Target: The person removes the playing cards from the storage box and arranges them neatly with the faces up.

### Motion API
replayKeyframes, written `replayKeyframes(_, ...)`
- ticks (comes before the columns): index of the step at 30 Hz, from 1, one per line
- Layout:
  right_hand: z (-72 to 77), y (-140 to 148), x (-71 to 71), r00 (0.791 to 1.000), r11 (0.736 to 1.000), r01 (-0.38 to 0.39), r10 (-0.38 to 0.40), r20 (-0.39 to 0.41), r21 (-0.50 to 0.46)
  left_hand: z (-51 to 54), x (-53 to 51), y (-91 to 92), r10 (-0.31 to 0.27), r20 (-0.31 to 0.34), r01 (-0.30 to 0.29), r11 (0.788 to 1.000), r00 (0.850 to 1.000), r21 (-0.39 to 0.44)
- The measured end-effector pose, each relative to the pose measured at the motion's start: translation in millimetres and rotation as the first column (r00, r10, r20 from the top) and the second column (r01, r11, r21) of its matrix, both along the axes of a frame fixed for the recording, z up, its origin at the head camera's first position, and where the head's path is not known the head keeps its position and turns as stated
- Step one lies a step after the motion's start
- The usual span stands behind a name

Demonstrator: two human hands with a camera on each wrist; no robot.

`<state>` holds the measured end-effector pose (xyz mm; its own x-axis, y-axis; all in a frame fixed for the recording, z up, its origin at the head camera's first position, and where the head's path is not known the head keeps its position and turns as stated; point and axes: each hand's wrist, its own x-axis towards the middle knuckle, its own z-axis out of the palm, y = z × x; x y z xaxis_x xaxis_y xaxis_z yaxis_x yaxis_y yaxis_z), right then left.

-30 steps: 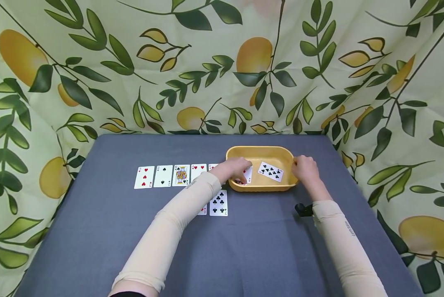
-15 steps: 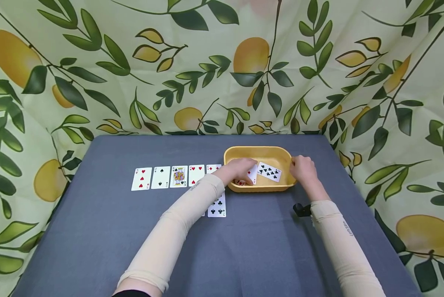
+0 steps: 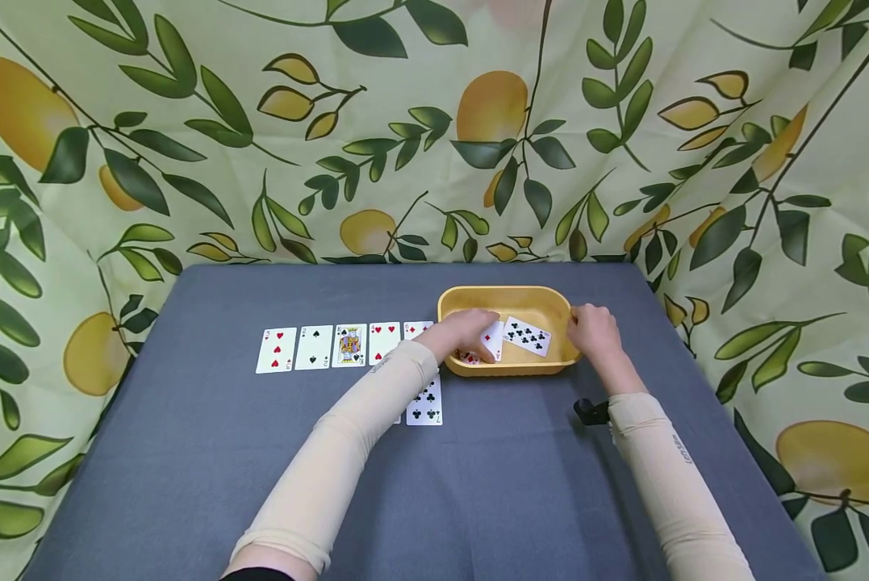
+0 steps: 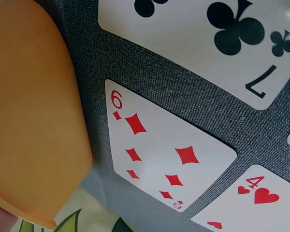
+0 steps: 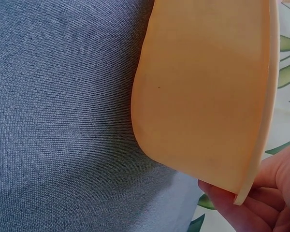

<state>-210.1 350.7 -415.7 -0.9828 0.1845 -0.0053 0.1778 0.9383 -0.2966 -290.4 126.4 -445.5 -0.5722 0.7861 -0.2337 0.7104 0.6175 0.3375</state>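
Observation:
My left hand (image 3: 466, 329) reaches over the left end of a yellow plastic tub (image 3: 528, 300). Its thumb and fingers are around a playing card (image 3: 490, 339) with a red diamond pip, and seem to hold it by its edges. Another card partly shows beneath the hand. To the right in the tub lies a black clubs card (image 3: 527, 336). My right hand (image 3: 594, 329) grips the tub's right rim; fingers under the lip and thumb on the outside show in the right wrist view.
Left of the tub runs a face-up row: three of hearts (image 3: 277, 350), two of spades (image 3: 314, 347), king (image 3: 350, 345), four of hearts (image 3: 385, 343), six of diamonds (image 4: 169, 150). The seven of clubs (image 3: 424, 406) lies nearer, beside a mostly hidden card. Patterned fabric (image 3: 405, 145) hangs behind.
Over the second, my left hand and the diamond card have shifted slightly right within the tub. The view moved a little too. Since half a second ago almost nothing differs; my right hand keeps its grip.

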Motion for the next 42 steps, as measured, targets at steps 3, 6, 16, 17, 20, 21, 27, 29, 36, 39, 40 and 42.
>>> replayKeyframes(3, -0.7, -1.6, -1.0, 1.000, 1.000, 0.003, -0.003, 0.006, -0.004, 0.3, 0.5, -2.2, -0.001, -0.007, 0.001, 1.000, 1.000, 0.010)
replayKeyframes(6, -1.3, -3.4, -1.7, 1.000, 1.000, 0.009, -0.009, 0.017, -0.012, 0.3, 1.1, -4.5, 0.003, -0.005, -0.003, 1.000, 1.000, 0.028)
replayKeyframes(16, 0.7, -5.1, -3.4, 1.000, 1.000, -0.009, 0.009, 0.001, 0.002, 6.9, -1.1, -8.6, 0.033, 0.006, -0.034, 0.985, 0.999, 0.170)
replayKeyframes(17, 1.3, -5.1, -3.4, 1.000, 1.000, -0.013, 0.013, -0.001, 0.004, 9.9, -1.0, -9.8, 0.026, 0.002, -0.026, 0.983, 1.000, 0.180)
replayKeyframes(20, 2.2, -5.1, -2.7, 1.000, 1.000, -0.016, 0.016, 0.001, -0.002, 21.1, 0.3, -15.9, 0.005, -0.021, -0.001, 0.979, 1.000, 0.205)
replayKeyframes(21, 2.4, -5.1, -2.4, 1.000, 1.000, -0.015, 0.015, 0.004, -0.005, 25.0, 0.7, -18.9, -0.001, -0.035, 0.009, 0.977, 0.999, 0.213)
replayKeyframes(27, 3.9, -2.9, -0.7, 1.000, 1.000, -0.004, 0.004, 0.019, -0.013, 47.5, 4.6, -44.0, 0.029, -0.054, -0.015, 0.966, 0.998, 0.257)
replayKeyframes(29, 5.0, -2.4, -0.2, 1.000, 1.000, -0.003, 0.003, 0.020, -0.011, 53.3, 6.2, -53.9, 0.060, -0.039, -0.047, 0.963, 0.997, 0.265)
replayKeyframes(36, 5.5, -2.4, 0.7, 0.999, 1.000, -0.007, 0.008, 0.039, -0.022, 63.0, 10.9, -89.9, 0.133, -0.017, -0.122, 0.947, 0.991, 0.297)
replayKeyframes(39, 5.2, -2.1, 1.0, 0.999, 1.000, -0.007, 0.008, 0.043, -0.023, 64.3, 13.2, -107.2, 0.160, -0.001, -0.152, 0.938, 0.987, 0.312)
replayKeyframes(40, 5.1, -1.9, 0.8, 0.999, 1.000, -0.005, 0.006, 0.042, -0.019, 64.4, 14.2, -113.4, 0.169, 0.006, -0.162, 0.934, 0.986, 0.318)
replayKeyframes(42, 5.5, -1.4, 0.5, 0.999, 1.000, -0.003, 0.004, 0.044, -0.020, 63.1, 16.0, -126.1, 0.188, 0.013, -0.182, 0.931, 0.982, 0.317)
